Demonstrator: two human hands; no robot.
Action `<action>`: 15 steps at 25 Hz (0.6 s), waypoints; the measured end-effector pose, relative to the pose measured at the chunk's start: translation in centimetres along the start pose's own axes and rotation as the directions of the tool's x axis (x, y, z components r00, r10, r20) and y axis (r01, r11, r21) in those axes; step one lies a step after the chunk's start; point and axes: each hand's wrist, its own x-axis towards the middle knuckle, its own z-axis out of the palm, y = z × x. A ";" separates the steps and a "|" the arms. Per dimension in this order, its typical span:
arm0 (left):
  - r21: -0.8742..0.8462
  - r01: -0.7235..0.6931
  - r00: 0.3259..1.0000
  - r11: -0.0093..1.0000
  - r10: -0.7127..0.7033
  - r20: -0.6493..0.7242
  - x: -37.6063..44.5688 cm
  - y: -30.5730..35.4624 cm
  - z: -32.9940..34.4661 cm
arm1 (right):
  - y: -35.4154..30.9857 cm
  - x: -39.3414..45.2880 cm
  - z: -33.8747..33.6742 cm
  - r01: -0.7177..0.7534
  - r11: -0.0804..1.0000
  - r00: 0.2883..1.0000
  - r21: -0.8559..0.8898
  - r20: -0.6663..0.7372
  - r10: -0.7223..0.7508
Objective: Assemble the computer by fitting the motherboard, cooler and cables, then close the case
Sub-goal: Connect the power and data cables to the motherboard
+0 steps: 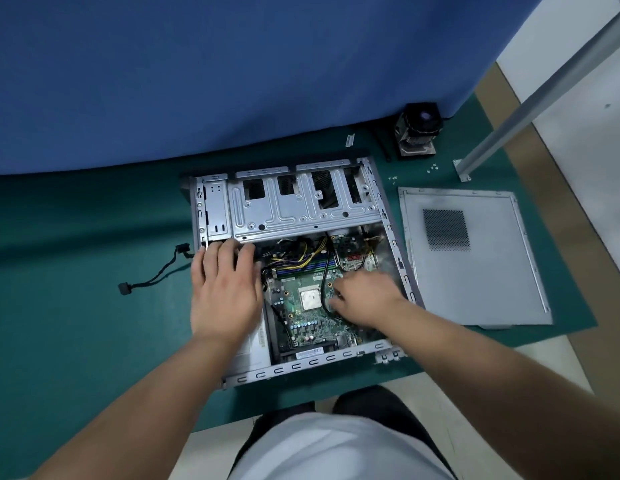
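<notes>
Green mat holds one open case, one board, one cooler, one panel; left hand lies flat, right hand curls on the board, grip unclear.

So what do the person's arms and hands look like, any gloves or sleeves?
Both forearms are bare, with no sleeves in view. The left hand and right hand wear no gloves; no rings, watch or bands show. The fingers are uncovered.

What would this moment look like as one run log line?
motherboard: in open case | cooler: on mat | side panel: off | left hand: case edge | right hand: on board cables
</notes>
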 end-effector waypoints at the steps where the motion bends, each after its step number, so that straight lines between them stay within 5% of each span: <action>1: -0.012 -0.019 1.000 1.000 0.019 -0.004 -0.1 0.0 0.0 | -1.1 0.2 0.5 -0.042 0.992 0.993 0.120 0.115 0.028; 7: -0.096 -0.351 0.936 0.931 0.350 -0.035 -0.2 0.9 -0.1 | -2.1 1.5 2.5 -0.291 0.658 0.945 0.694 0.317 0.084; 10: -0.239 -0.431 0.869 0.870 0.471 0.148 1.0 4.8 0.7 | -1.5 0.8 2.6 -0.377 0.508 0.921 0.775 0.372 0.116; 13: -0.414 -0.007 0.818 0.910 0.243 0.521 2.8 9.4 3.0 | -0.5 0.1 2.6 -0.332 0.581 0.941 0.743 0.307 0.145; 15: -0.414 0.405 0.684 0.815 0.031 0.729 3.9 11.0 5.1 | -0.2 -0.4 2.4 -0.302 0.650 0.951 0.697 0.262 0.161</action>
